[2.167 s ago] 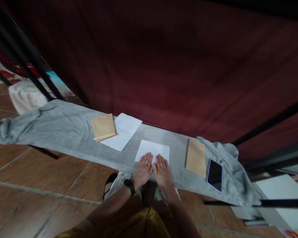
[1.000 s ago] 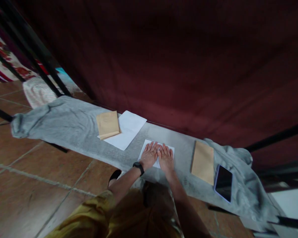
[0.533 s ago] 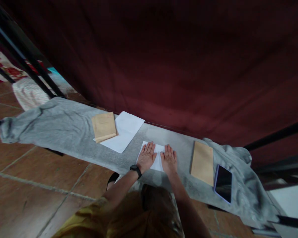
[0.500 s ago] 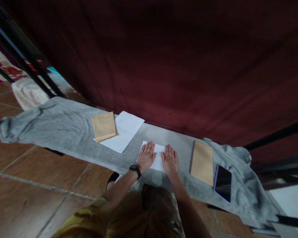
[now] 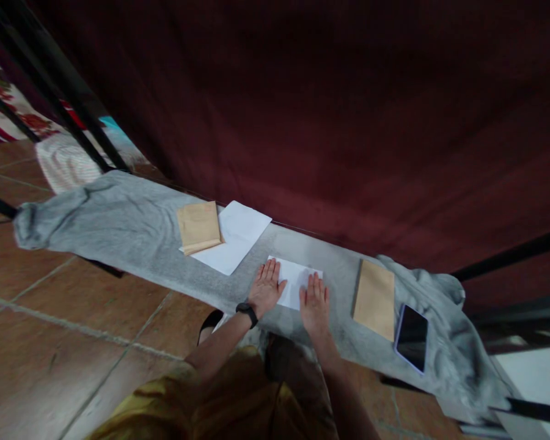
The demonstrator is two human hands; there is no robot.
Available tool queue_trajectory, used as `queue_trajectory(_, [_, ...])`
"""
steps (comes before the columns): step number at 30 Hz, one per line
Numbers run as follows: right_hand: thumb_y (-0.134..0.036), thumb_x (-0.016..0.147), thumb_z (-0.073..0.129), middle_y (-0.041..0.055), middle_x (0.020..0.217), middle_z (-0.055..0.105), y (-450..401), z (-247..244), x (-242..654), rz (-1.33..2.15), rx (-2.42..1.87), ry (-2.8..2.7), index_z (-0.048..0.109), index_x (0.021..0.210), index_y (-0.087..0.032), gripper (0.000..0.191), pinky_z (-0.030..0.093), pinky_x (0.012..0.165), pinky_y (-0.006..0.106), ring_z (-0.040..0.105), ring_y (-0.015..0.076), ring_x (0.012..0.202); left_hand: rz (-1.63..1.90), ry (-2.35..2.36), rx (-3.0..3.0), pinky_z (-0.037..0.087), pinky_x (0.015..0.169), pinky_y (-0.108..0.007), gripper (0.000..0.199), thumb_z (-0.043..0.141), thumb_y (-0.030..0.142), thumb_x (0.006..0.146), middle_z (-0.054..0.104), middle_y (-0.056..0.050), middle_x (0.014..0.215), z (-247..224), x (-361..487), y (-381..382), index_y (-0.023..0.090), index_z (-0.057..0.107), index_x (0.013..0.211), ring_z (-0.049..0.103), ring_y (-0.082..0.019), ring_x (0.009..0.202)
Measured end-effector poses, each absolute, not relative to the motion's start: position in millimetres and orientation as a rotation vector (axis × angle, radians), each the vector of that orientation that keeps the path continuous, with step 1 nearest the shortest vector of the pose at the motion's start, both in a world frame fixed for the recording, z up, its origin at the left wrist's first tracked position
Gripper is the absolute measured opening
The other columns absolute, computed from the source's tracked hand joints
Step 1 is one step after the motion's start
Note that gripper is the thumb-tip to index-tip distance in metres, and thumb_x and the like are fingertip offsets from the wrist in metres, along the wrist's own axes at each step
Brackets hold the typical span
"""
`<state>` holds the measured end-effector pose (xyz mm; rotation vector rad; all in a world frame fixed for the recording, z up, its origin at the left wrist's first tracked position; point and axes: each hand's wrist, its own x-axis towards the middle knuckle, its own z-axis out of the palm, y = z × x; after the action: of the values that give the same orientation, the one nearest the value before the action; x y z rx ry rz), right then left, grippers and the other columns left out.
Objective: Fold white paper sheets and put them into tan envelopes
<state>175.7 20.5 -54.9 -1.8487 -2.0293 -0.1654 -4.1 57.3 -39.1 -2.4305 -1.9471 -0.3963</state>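
Observation:
A white paper (image 5: 291, 283) lies on the grey cloth in front of me. My left hand (image 5: 266, 287) rests flat on its left part, fingers stretched out, with a black band on the wrist. On the right part of the same paper lies my right hand (image 5: 315, 302), its fingers extended. Neither hand grips anything. To the left, a larger white sheet (image 5: 241, 235) lies partly under a stack of brown paper envelopes (image 5: 199, 226). Right of my right hand is a flat brown envelope (image 5: 374, 299).
A phone (image 5: 411, 338) in a purple case lies right of the brown envelope. Grey cloth (image 5: 119, 214) covers the narrow bench and bunches at both ends. A dark red curtain (image 5: 325, 153) hangs behind it, and black metal bars (image 5: 508, 253) stand at the sides.
My hands have moved apart, the left one towards the left edge of the paper and the right one slightly right. More of the white paper shows between them. The view has shifted a little.

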Motion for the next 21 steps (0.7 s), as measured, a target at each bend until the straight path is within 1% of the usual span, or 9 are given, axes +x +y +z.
queue_trajectory(2, [-0.034, 0.106, 0.029, 0.0129, 0.158, 0.038, 9.8, -51.5, 160.8, -0.076, -1.718, -2.18, 0.042, 0.151, -0.013, 0.052, 0.027, 0.119, 0.048, 0.036, 0.0261, 0.146, -0.407, -1.942, -2.43, 0.018, 0.124, -0.045, 0.062, 0.028, 0.041, 0.103, 0.033, -0.019, 0.16, -38.7, -3.2, 57.7, 0.004, 0.035, 0.153, 0.025, -0.027, 0.152])
queue_trajectory(4, [-0.033, 0.105, 0.032, 0.0094, 0.157, 0.042, -1.4, -49.1, 152.3, -0.031, -1.626, -2.261, 0.043, 0.151, -0.018, 0.049, 0.025, 0.121, 0.047, 0.039, 0.0239, 0.145, -0.406, -1.935, -2.429, 0.019, 0.124, -0.046, 0.061, 0.028, 0.039, 0.102, 0.033, -0.018, 0.16, -38.5, -3.3, 57.4, 0.006, 0.035, 0.153, 0.026, -0.026, 0.151])
queue_trajectory(7, [-0.033, 0.105, 0.036, 0.0081, 0.154, 0.045, -17.7, -45.0, 152.1, -0.032, -1.561, -2.303, 0.041, 0.152, -0.021, 0.048, 0.021, 0.122, 0.047, 0.04, 0.0224, 0.144, -0.394, -1.922, -2.436, 0.02, 0.124, -0.045, 0.059, 0.029, 0.038, 0.103, 0.035, -0.016, 0.16, -39.3, -7.2, 54.1, 0.008, 0.036, 0.153, 0.027, -0.026, 0.151])
queue_trajectory(11, [-0.034, 0.105, 0.038, 0.0068, 0.155, 0.044, -34.9, -36.9, 159.1, 0.022, -1.549, -2.34, 0.037, 0.154, -0.022, 0.051, 0.019, 0.123, 0.048, 0.039, 0.0214, 0.145, -0.44, -1.925, -2.429, 0.023, 0.123, -0.045, 0.06, 0.029, 0.041, 0.103, 0.038, -0.016, 0.158, -41.6, -19.9, 44.7, 0.01, 0.035, 0.154, 0.032, -0.026, 0.149])
queue_trajectory(14, [-0.036, 0.105, 0.039, 0.0051, 0.155, 0.044, -41.6, -31.5, 160.3, 0.098, -1.57, -2.34, 0.037, 0.154, -0.025, 0.051, 0.018, 0.123, 0.051, 0.04, 0.0227, 0.144, -0.466, -1.943, -2.43, 0.023, 0.123, -0.048, 0.06, 0.029, 0.04, 0.103, 0.041, -0.017, 0.157, -38.5, -25.2, 39.5, 0.008, 0.038, 0.152, 0.033, -0.028, 0.148])
queue_trajectory(16, [-0.037, 0.104, 0.04, 0.0047, 0.154, 0.045, -42.8, -29.8, 159.5, 0.122, -1.585, -2.322, 0.039, 0.153, -0.026, 0.05, 0.018, 0.123, 0.052, 0.041, 0.0234, 0.143, -0.484, -1.936, -2.445, 0.02, 0.124, -0.05, 0.059, 0.028, 0.039, 0.103, 0.044, -0.018, 0.155, -33.9, -20.7, 39.7, 0.007, 0.041, 0.15, 0.033, -0.029, 0.148])
queue_trajectory(18, [-0.038, 0.104, 0.042, 0.0043, 0.153, 0.048, -42.4, -30.0, 158.6, 0.138, -1.589, -2.303, 0.043, 0.15, -0.027, 0.048, 0.018, 0.124, 0.052, 0.042, 0.0237, 0.143, -0.512, -1.848, -2.536, 0.018, 0.125, -0.051, 0.057, 0.027, 0.039, 0.104, 0.046, -0.016, 0.153, -30.0, -9.6, 43.1, 0.009, 0.043, 0.149, 0.033, -0.028, 0.148])
queue_trajectory(21, [-0.038, 0.103, 0.044, 0.004, 0.146, 0.056, -40.6, -33.3, 158.3, 0.183, -1.577, -2.277, 0.052, 0.144, -0.026, 0.044, 0.016, 0.124, 0.052, 0.044, 0.0243, 0.142, -0.505, -1.639, -2.749, 0.024, 0.124, -0.046, 0.053, 0.025, 0.039, 0.106, 0.048, -0.01, 0.153, -30.5, 10.1, 52.5, 0.016, 0.045, 0.149, 0.036, -0.022, 0.147])
